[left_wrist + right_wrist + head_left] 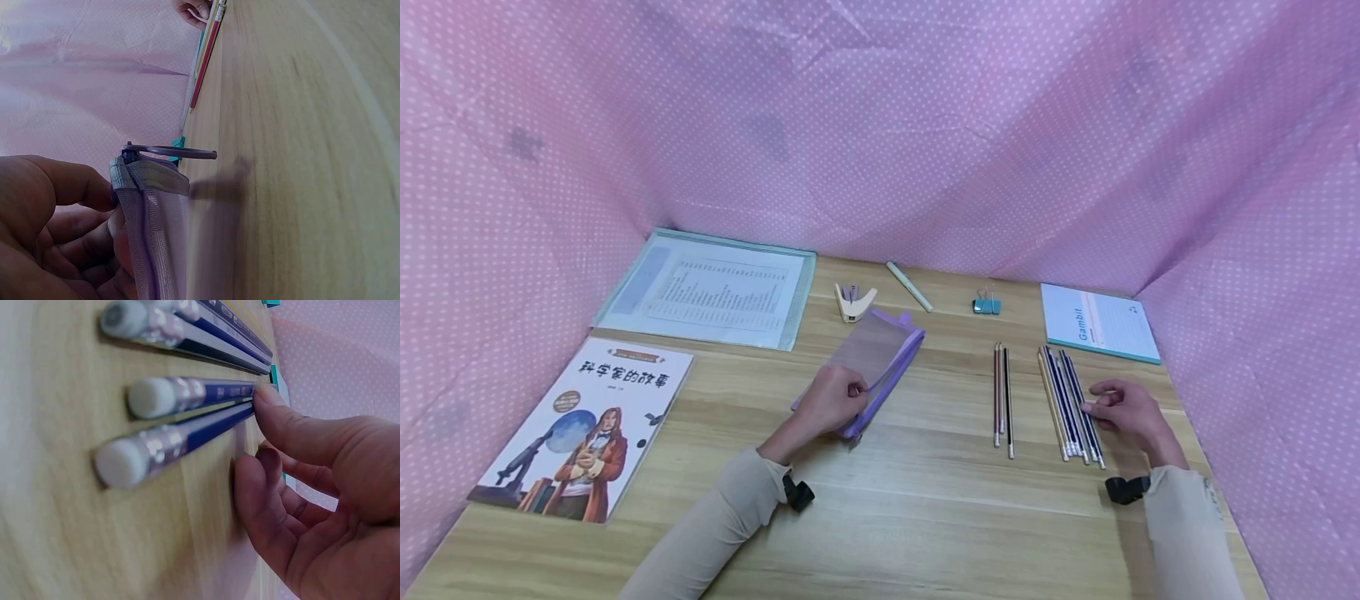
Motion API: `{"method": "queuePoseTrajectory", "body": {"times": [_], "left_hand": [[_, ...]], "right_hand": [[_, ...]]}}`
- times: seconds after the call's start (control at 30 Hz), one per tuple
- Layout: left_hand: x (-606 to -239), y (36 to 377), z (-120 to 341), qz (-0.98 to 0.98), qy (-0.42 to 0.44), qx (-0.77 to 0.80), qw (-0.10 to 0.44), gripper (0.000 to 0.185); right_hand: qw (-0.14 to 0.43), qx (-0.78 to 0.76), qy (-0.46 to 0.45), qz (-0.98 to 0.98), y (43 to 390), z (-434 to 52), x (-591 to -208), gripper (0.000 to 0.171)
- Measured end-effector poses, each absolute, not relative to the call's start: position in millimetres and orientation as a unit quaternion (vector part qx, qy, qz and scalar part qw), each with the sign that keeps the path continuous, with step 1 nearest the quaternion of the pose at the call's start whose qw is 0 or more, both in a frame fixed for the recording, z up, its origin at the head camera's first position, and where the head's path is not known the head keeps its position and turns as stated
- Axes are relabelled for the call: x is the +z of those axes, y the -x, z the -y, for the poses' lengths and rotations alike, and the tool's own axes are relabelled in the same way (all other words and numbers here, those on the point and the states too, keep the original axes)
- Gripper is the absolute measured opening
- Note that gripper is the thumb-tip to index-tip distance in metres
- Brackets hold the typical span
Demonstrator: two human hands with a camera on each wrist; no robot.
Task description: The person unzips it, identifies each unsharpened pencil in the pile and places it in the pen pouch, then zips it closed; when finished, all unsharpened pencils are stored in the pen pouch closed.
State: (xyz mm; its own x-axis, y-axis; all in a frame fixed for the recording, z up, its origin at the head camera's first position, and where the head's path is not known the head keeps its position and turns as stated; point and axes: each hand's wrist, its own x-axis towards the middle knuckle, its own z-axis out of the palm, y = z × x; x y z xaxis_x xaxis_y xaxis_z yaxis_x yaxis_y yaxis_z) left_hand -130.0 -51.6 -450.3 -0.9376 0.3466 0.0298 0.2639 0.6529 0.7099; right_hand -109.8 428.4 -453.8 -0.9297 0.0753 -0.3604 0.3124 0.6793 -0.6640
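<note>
My left hand (pixel 835 397) pinches the zipped edge of a purple mesh pencil pouch (pixel 880 333) lying slanted on the table. In the left wrist view, thumb and fingers grip the pouch's end beside its zipper pull (pixel 172 151). At the right, my right hand (pixel 1127 411) is beside a group of pencils (pixel 1063 400), mostly dark blue with white erasers. Its thumb tip overlaps the outermost blue pencils (pixel 219 422) in the right wrist view, while the other fingers bend loosely near the tabletop. Three more pencils (pixel 1003 400) lie to the left of that group.
Behind the pouch are a stapler (pixel 853 303), a pale green pen (pixel 910 287) and a teal binder clip (pixel 987 305). A notebook (pixel 1101 323) lies back right; a document folder (pixel 707 287) and an illustrated book (pixel 587 425) lie left. Pink dotted cloth (pixel 880 125) surrounds the table.
</note>
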Motion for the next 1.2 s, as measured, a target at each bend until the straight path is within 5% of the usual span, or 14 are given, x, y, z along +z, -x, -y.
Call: {"method": "queuePoseTrajectory", "body": {"times": [1.2], "left_hand": [[-450,131,53,-0.906,-0.179,0.379,0.050,0.011]], "right_hand": [[0.175,-0.323,-0.133,-0.921,115,-425,-441,0.045]]}}
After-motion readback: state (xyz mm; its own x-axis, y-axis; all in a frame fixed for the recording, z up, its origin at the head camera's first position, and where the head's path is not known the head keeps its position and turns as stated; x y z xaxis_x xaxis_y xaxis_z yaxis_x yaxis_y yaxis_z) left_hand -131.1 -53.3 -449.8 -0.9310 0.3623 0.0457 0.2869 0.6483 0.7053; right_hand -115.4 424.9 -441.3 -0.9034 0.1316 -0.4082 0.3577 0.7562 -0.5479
